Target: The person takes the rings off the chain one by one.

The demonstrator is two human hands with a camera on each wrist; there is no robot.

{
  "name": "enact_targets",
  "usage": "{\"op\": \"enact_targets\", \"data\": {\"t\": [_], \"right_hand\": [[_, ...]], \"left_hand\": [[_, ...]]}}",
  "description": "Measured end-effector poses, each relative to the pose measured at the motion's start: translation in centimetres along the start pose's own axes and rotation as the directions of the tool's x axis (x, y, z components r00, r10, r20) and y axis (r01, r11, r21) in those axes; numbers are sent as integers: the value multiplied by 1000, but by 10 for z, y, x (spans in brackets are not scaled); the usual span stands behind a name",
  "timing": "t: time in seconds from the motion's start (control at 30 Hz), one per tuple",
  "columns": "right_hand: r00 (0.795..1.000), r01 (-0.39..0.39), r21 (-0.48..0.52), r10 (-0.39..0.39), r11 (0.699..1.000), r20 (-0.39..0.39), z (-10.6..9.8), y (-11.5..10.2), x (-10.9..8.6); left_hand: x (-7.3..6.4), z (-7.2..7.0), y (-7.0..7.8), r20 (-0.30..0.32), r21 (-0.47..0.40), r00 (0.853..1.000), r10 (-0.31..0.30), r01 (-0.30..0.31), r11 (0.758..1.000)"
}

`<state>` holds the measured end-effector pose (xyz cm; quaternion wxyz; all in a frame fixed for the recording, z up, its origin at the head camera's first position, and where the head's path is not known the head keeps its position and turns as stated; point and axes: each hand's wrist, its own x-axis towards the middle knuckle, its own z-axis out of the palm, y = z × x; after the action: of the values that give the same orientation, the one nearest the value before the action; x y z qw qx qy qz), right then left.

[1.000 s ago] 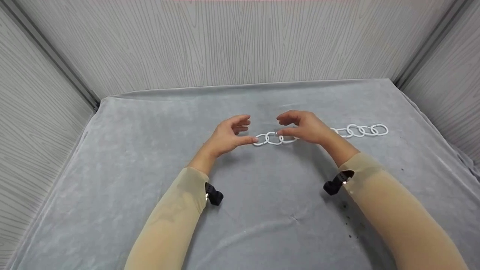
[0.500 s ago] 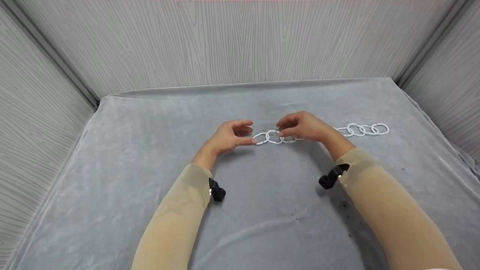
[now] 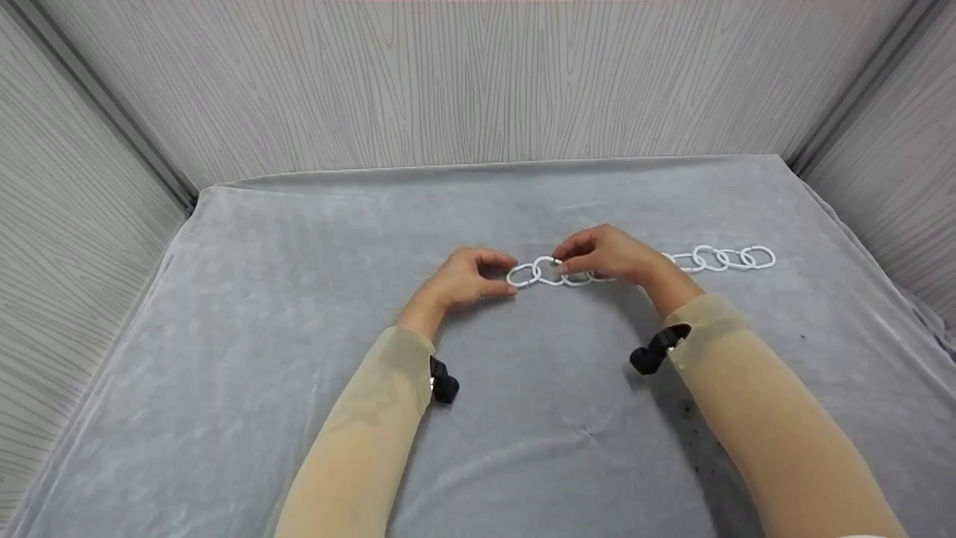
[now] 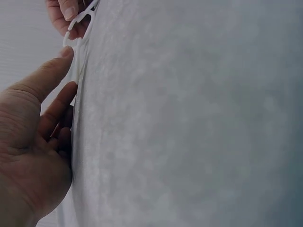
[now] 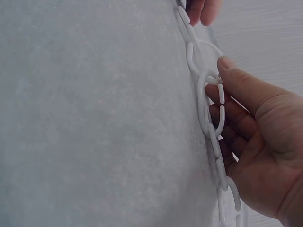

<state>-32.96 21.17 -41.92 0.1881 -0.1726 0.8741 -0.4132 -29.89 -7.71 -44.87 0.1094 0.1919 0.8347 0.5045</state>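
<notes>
A white chain of open-gapped oval links [image 3: 549, 270] lies across the grey cloth, running left to right in the head view. My left hand [image 3: 467, 280] is at its left end, thumb and index finger on opposite sides of the end link [image 4: 77, 66]. My right hand [image 3: 609, 254] pinches the second link from that end; in the right wrist view the thumb [image 5: 227, 64] is on the link and the fingers curl behind it. The right hand and wrist hide the chain's middle. Several links [image 3: 721, 258] show beyond it.
Grey velvety cloth [image 3: 515, 418] covers the table, slightly creased near the front. A wood-grain panel [image 3: 478, 82] stands behind, with side panels left and right. Black cameras sit on both wrists, the left camera [image 3: 446, 386] and the right camera [image 3: 650, 357]. Dark specks dot the cloth under the right forearm.
My left hand has moved slightly right and its index finger has come down at the end link, opposite the thumb. The right hand's thumb and index finger have closed in on the second link.
</notes>
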Motion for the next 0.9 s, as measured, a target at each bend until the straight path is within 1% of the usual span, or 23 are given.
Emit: {"op": "enact_targets", "data": {"t": [0.23,0.43,0.57,0.7,0.9], "right_hand": [[1000,-15,44,15,999,5,0,2,2],[999,-39,54,38,998,19,0,-3,0],[999,-47,29,46,998,19,0,-6,-3],[999,-44,8,44,999,14,-1,-2,-2],[999,-40,22,40,999,27,-1,5,0]], "left_hand": [[-1,2,2,-22,48,999,-27,28,998],[-1,5,3,-38,70,999,-37,40,997],[-1,6,3,-48,113,999,-25,30,993],[-1,8,2,-52,150,999,-7,14,989],[-1,9,1,-51,161,999,14,-6,987]]}}
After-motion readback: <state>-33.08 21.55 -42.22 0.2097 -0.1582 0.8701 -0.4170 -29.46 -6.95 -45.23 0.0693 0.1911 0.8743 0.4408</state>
